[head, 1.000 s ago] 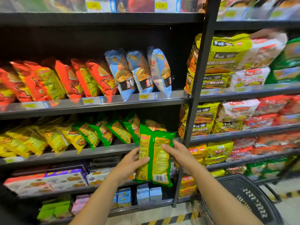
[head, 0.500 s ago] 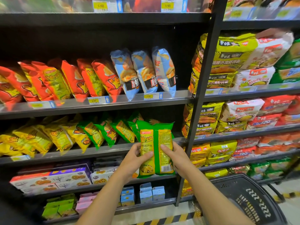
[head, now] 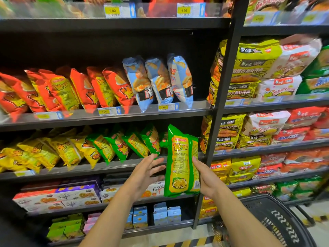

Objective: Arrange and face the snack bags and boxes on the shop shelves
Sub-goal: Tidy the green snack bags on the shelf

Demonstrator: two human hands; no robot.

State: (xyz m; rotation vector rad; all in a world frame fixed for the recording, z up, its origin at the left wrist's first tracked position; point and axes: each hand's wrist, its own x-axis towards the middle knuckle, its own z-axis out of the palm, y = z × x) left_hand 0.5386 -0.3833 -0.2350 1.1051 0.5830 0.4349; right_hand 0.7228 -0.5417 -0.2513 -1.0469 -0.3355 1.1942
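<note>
Green snack bag (head: 181, 163) held upright in front of the shelf (head: 106, 166)
The right hand (head: 208, 179) grips the bag's right edge; the left hand (head: 146, 172), fingers spread and holding nothing, is just beside its left edge.

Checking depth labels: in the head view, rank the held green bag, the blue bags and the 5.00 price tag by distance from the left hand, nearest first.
From the left hand:
1. The green bag, just to its right, held by the right hand.
2. The blue bags, one shelf up.
3. The 5.00 price tag, on the top shelf edge, up and to the left.
</note>
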